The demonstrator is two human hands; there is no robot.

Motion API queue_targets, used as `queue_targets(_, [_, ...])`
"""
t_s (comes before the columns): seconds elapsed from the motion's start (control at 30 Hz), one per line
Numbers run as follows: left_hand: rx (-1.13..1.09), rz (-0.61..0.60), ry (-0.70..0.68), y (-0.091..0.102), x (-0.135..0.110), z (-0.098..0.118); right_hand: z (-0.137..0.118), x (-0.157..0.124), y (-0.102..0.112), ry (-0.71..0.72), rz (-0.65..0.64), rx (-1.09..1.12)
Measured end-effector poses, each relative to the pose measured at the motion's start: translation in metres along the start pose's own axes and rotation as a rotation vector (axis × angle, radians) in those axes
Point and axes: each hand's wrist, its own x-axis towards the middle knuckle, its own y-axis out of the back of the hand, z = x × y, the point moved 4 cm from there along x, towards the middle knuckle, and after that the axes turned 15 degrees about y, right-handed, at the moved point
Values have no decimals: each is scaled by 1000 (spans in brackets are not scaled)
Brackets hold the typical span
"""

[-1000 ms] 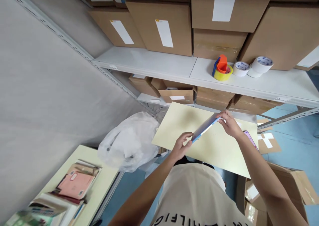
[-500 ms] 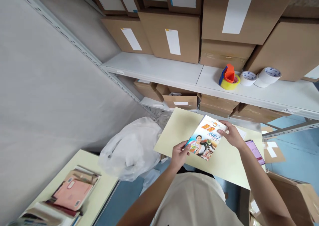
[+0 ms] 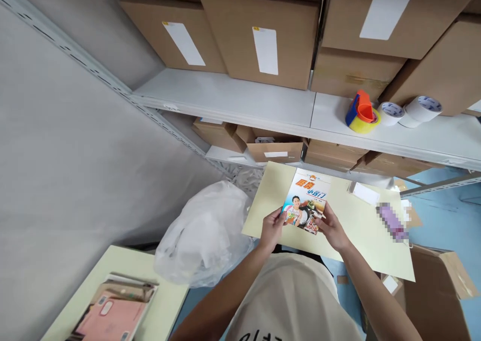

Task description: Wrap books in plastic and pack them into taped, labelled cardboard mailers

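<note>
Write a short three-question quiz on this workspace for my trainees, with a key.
1. What do the left hand and right hand hold between them?
2. True or false: the orange-and-blue tape dispenser stands on the upper shelf.
3. Which lies on the table at lower left?
a) white tape rolls
b) a pink-covered item
c) a large carton

Key:
1. A book with a picture cover.
2. True.
3. b

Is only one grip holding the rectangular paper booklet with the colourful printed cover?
No, the left grip and the right grip each hold the colourful rectangular paper booklet near a lower corner.
</note>
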Motion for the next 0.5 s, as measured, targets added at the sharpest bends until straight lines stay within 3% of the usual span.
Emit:
queue_targets(0.17, [60, 5, -54, 40, 32, -9, 45, 16, -22, -56, 124, -21])
queue_targets(0.37, [120, 76, 79, 85, 77, -37, 131, 35, -44, -185, 334, -168])
queue_targets(0.5, [136, 67, 156, 103, 98, -56, 172, 45, -56, -260, 373, -367])
